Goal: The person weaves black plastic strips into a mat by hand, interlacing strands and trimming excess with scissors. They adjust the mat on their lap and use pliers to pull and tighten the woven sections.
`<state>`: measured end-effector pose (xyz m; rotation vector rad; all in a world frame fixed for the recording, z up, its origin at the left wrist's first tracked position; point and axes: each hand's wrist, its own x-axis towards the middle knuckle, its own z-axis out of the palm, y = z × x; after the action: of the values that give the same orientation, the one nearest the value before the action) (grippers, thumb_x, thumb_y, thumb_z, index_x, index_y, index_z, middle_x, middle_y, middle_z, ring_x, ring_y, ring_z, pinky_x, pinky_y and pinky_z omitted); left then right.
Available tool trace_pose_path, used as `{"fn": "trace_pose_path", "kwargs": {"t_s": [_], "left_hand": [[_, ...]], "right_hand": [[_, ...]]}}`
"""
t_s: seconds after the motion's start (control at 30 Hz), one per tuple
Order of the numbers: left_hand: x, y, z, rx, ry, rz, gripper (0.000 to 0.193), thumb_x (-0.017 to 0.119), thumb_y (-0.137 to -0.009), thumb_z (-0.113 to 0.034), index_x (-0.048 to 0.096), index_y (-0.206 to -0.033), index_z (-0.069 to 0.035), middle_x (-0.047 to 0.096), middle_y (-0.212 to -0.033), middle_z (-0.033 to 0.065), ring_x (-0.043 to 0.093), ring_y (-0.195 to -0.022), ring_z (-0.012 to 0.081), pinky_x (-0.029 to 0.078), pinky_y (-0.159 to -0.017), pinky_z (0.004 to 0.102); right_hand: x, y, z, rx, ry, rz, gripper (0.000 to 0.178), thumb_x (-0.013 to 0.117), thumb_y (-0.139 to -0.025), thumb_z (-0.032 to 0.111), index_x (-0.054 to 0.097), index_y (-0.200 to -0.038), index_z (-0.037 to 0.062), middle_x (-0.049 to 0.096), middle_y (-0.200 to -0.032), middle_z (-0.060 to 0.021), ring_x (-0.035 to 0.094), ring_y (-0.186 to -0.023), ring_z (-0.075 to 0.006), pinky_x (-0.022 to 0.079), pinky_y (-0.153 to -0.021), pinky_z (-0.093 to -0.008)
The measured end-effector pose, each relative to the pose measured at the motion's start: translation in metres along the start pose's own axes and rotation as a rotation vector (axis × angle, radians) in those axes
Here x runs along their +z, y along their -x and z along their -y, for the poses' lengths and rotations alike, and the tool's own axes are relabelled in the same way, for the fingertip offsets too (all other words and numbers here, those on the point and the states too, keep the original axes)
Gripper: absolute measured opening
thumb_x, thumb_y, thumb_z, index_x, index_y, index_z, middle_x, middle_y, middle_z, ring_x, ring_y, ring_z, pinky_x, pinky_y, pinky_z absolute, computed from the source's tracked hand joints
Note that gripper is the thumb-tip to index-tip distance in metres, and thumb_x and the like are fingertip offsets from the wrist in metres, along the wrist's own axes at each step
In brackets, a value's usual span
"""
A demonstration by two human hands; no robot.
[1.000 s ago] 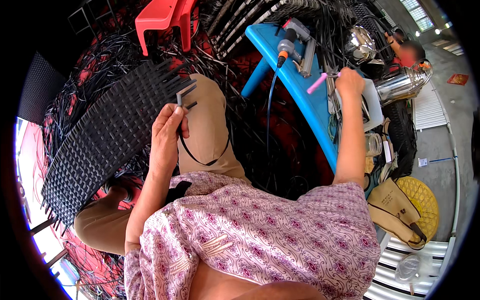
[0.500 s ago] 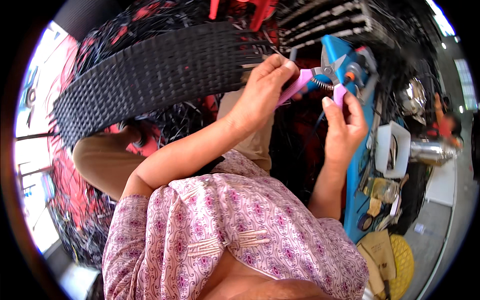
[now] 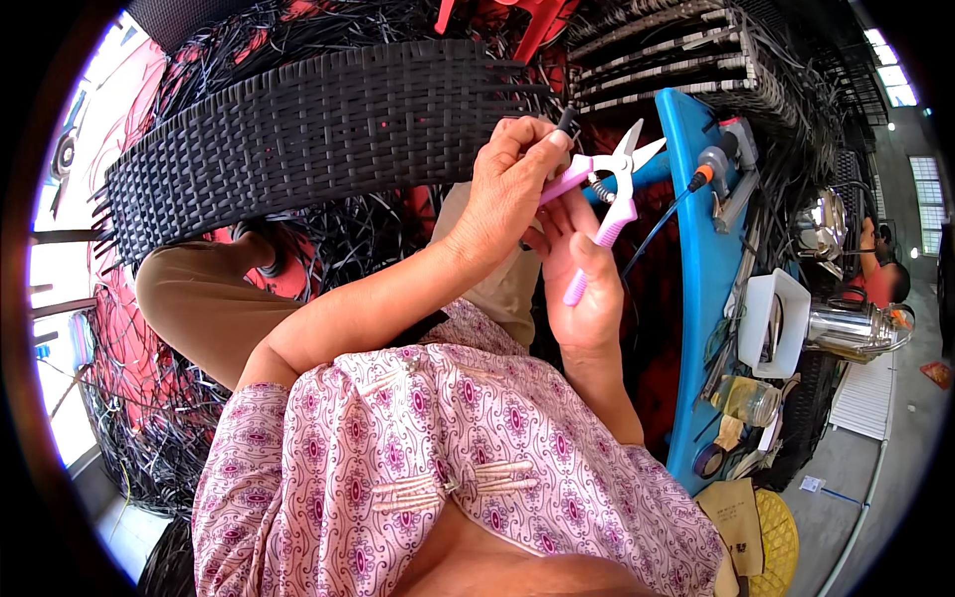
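A pair of pink-handled snips (image 3: 609,189) with open metal blades is held in front of me. My right hand (image 3: 585,284) is wrapped around the lower pink handle. My left hand (image 3: 507,189) pinches the end of a black strip (image 3: 565,121) between thumb and fingers, and it touches the upper handle. Both hands meet just below the edge of a long black woven panel (image 3: 328,119) that lies across my lap.
A blue table (image 3: 696,259) at the right carries a corded power tool (image 3: 718,164), a white tray (image 3: 774,320), a jar and small tools. Beyond it are a metal kettle (image 3: 858,330) and another person (image 3: 883,271). Loose black and red strips cover the floor.
My right hand came back from the blue table with the pink snips. My left hand rose from the panel's edge to meet it, and the view swung toward the panel.
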<state>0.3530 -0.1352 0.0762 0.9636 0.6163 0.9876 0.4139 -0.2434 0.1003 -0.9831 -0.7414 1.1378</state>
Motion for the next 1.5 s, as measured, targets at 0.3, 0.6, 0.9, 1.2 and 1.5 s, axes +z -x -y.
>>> {"fn": "trace_pose_path", "kwargs": {"t_s": [0.3,0.6,0.9,1.2,1.5], "left_hand": [[-0.006,0.0,0.024,0.174,-0.18,0.006,0.009,0.062,-0.102,-0.013,0.065,-0.103,-0.004,0.061,-0.093,-0.0025,0.054,-0.086,0.0034,0.046,-0.076,0.0207],[0.008,0.009,0.02,0.068,-0.004,0.128,0.012,0.055,-0.106,-0.012,0.06,-0.101,-0.003,0.065,-0.096,0.0034,0.063,-0.091,0.0105,0.051,-0.086,0.0261],[0.003,0.005,-0.011,0.01,0.041,0.152,0.018,0.058,-0.104,-0.012,0.063,-0.117,0.0,0.068,-0.091,0.0056,0.067,-0.08,0.0122,0.052,-0.07,0.0251],[0.005,0.02,-0.027,-0.076,-0.015,0.225,0.013,0.065,-0.099,-0.015,0.069,-0.102,-0.002,0.068,-0.091,0.0005,0.06,-0.081,0.0064,0.049,-0.075,0.0224],[0.005,0.019,-0.023,-0.082,-0.147,0.217,0.016,0.071,-0.094,-0.013,0.072,-0.099,0.001,0.069,-0.089,0.0002,0.059,-0.083,0.004,0.048,-0.077,0.021]], "right_hand": [[-0.007,0.001,-0.008,0.033,-0.068,-0.076,0.09,0.066,-0.082,0.033,0.029,-0.156,-0.0008,0.038,-0.155,-0.0136,0.038,-0.144,-0.0255,0.03,-0.116,-0.0411],[-0.03,0.01,0.006,-0.177,-0.055,-0.168,0.093,0.063,-0.079,0.028,0.024,-0.159,-0.0013,0.039,-0.158,-0.0197,0.039,-0.146,-0.031,0.029,-0.118,-0.0463],[-0.067,0.005,0.007,-0.289,0.092,-0.177,0.082,0.067,-0.092,0.035,0.03,-0.154,-0.0043,0.055,-0.133,-0.0141,0.057,-0.123,-0.0239,0.042,-0.108,-0.0374],[-0.053,0.024,-0.021,-0.117,0.311,-0.138,0.057,0.064,-0.095,0.034,0.05,-0.137,-0.0019,0.059,-0.113,-0.0057,0.057,-0.101,-0.0124,0.045,-0.09,-0.0277],[-0.047,0.019,-0.013,-0.122,0.456,-0.113,0.049,0.065,-0.09,0.041,0.056,-0.118,0.0018,0.055,-0.1,-0.0015,0.05,-0.087,-0.0095,0.042,-0.077,-0.0255]]}}
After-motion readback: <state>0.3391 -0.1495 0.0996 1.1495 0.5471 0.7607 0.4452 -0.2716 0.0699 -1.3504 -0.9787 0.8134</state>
